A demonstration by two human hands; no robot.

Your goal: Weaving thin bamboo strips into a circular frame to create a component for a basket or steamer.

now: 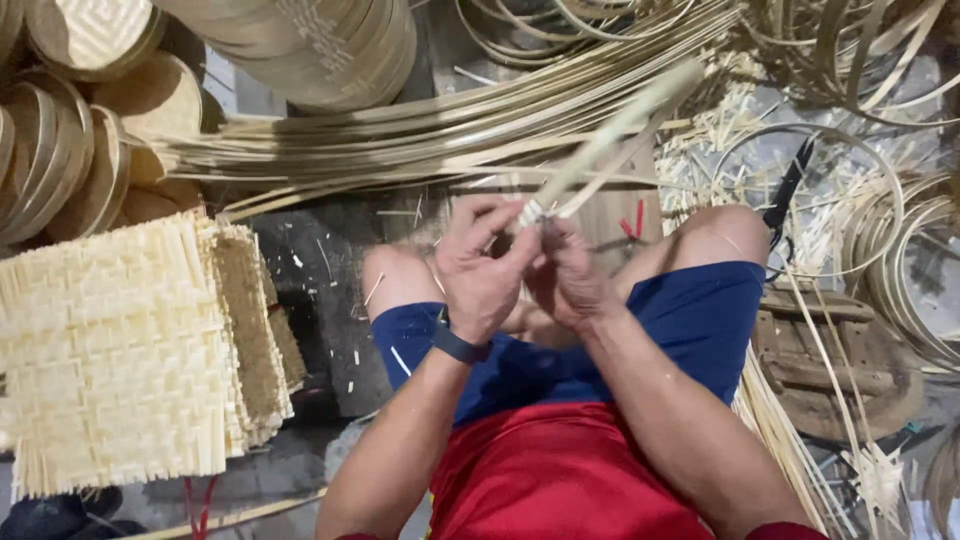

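I hold a bundle of pale bamboo strips (610, 135) in front of me, above my knees. My left hand (482, 265), with a dark band on its wrist, closes around the bundle's near end. My right hand (566, 272) grips the same end from the other side, the two hands touching. The strips slant up and to the right, away from me, and look blurred.
A stack of square woven bamboo mats (130, 350) lies at my left. Round woven lids (70, 150) are piled at the far left. Long bamboo strips (420, 130) run across the floor ahead, and bamboo hoops (900, 250) lie at right beside a dark tool (790, 185).
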